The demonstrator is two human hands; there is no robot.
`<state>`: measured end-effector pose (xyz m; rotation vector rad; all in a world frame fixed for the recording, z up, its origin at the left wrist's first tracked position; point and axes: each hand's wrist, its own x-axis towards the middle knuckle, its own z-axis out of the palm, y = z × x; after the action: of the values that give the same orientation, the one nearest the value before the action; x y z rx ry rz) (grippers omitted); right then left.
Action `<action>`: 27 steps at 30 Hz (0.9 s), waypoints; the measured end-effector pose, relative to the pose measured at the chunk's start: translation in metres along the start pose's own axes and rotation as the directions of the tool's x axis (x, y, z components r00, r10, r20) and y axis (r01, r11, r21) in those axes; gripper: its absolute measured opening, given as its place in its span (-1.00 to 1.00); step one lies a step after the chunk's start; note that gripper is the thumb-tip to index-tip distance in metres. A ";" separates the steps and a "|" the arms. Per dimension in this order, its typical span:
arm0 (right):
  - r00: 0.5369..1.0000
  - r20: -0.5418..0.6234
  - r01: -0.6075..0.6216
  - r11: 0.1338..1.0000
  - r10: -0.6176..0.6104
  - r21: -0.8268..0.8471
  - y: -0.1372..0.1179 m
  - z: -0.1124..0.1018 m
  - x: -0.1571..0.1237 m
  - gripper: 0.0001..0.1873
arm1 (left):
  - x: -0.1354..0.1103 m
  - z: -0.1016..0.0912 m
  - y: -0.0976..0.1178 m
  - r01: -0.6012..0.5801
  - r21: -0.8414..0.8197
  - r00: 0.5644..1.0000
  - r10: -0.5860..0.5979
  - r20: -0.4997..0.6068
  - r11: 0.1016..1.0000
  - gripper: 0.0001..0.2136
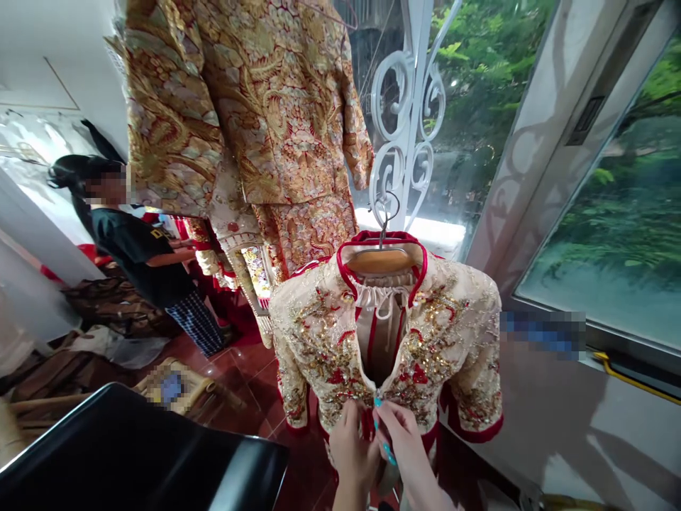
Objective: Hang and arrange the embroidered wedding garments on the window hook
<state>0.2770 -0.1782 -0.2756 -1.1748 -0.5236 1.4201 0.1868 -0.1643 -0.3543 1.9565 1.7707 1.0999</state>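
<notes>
Closest thing in view is my two hands, right up against the front of a beaded cream jacket (452, 333) with red piping. The right hand (404, 436), teal nail polish and all, has its grip pinched on the closure at the bottom of the V-neck. The left hand (348, 443) sits just beside it, fingertips on the other side of the opening — can't tell if that grip is clamped or just resting there. The jacket hangs upright on a wooden hanger (380, 260) with a metal hook, white drawstring (384, 306) tied in a bow inside the neck.

Off to the lower left there's a glossy black surface (143, 454). Behind the jacket, a heavily embroidered gold garment (287, 99) hangs higher up, next to a white scrollwork grille (394, 106) by the window.

Further back on the left, over red floor tiles (247, 387), a person (141, 262) in a dark T-shirt and patterned trousers has an arm out toward some red-and-gold clothes (213, 262). Farthest out — green foliage (479, 85) through the glass.
</notes>
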 end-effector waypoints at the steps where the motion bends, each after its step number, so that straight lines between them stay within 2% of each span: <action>1: 1.000 0.013 -0.003 1.000 0.003 0.002 0.004 0.000 0.000 -0.37 | 0.007 -0.001 0.003 0.000 0.021 0.999 0.001 -0.047 1.000 -0.94; 4: 0.997 0.075 -0.011 1.000 0.010 0.016 0.011 -0.003 0.003 -0.34 | 0.028 0.006 0.010 0.000 0.074 0.993 0.009 -0.119 0.997 -0.89; 7: 0.994 0.108 -0.029 1.000 0.027 0.012 0.006 -0.005 0.005 -0.33 | 0.033 0.014 0.011 -0.074 0.051 0.991 0.079 -0.109 0.996 -0.85; 12: 0.999 0.012 0.039 0.999 -0.038 -0.012 -0.034 0.007 0.003 -0.36 | 0.026 0.016 0.015 -0.110 -0.035 0.989 0.106 -0.100 0.993 -0.84; 17: 0.981 0.067 0.182 0.983 -0.179 -0.031 -0.080 0.027 0.005 -0.52 | 0.031 0.016 0.025 -0.146 -0.058 0.980 0.136 -0.146 0.988 -0.81; 22: 0.972 0.104 0.210 0.978 -0.209 0.007 -0.094 0.036 0.009 -0.62 | 0.031 0.011 0.031 -0.173 -0.043 0.971 0.162 -0.178 0.984 -0.74; 27: 0.973 0.075 0.212 0.974 -0.218 0.076 -0.095 0.043 0.003 -0.61 | 0.024 0.009 0.029 -0.225 -0.051 0.938 0.202 -0.281 0.973 -0.71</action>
<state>0.2853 -0.1403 -0.1794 -0.9769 -0.6371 1.2931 0.2133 -0.1452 -0.3329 2.0667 1.6342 1.5587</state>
